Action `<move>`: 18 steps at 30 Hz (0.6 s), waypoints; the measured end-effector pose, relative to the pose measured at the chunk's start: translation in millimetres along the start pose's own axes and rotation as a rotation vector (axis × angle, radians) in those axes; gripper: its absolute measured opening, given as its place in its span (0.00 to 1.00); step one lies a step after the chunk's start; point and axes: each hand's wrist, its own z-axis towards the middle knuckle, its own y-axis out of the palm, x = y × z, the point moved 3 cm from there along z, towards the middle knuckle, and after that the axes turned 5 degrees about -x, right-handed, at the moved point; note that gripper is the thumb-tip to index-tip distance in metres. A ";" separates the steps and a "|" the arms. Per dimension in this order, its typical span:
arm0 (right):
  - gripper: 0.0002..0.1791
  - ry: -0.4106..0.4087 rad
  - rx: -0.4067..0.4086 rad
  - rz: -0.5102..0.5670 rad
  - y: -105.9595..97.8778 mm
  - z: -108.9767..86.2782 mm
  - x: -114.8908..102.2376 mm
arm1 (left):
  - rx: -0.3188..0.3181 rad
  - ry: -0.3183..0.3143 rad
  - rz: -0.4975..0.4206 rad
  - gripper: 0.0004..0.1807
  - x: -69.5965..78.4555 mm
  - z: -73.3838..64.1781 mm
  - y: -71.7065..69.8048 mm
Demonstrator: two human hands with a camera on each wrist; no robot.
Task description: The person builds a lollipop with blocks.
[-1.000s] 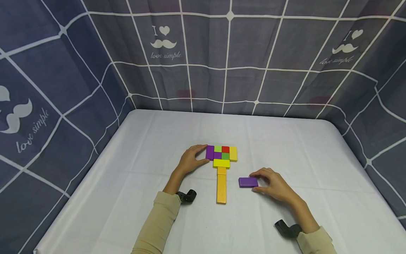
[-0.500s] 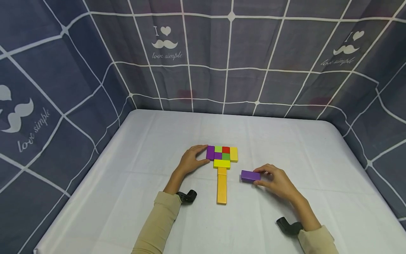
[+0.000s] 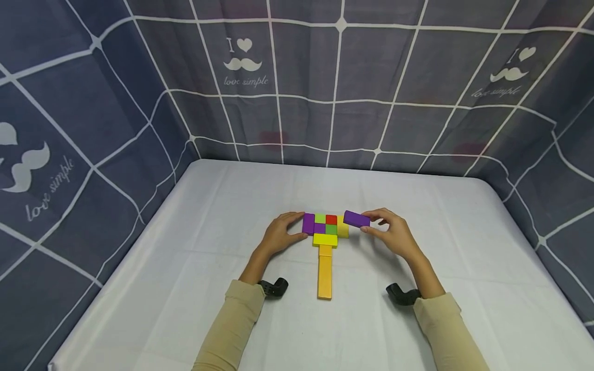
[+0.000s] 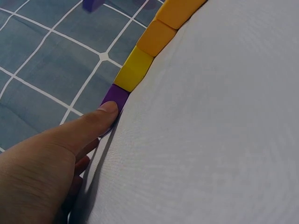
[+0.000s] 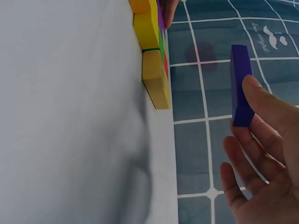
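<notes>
My left hand pinches the upright purple block at the left end of a flat block arrangement, thumb at its near end and fingers at the far end. Up in the air, my right hand holds another purple block between thumb and fingers; in the head view it partly covers the pale yellow block. Between the end blocks sit small light green, red, purple and green blocks. Below them lies a yellow block, then a short orange block and a long one.
A white cloth covers the table. Dark grid-patterned curtains stand behind it and at both sides. Black wrist devices are strapped at both sleeves.
My right hand has lifted its purple block off the table and carried it away from me and slightly left, over the pale yellow block. The left hand keeps its place.
</notes>
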 end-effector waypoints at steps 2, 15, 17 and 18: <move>0.21 0.004 0.021 0.010 2.3 8.5 1.6 | 0.003 0.003 0.002 0.35 0.9 0.0 0.0; 0.21 0.021 0.055 -0.009 20.4 57.4 2.3 | 0.003 0.010 0.007 0.35 -2.6 1.0 1.1; 0.20 0.028 0.044 -0.017 24.7 63.1 4.8 | 0.000 0.009 0.008 0.35 -2.5 1.6 1.5; 0.20 0.031 0.038 -0.020 27.2 65.5 6.4 | -0.001 0.008 0.008 0.36 -2.5 1.8 2.0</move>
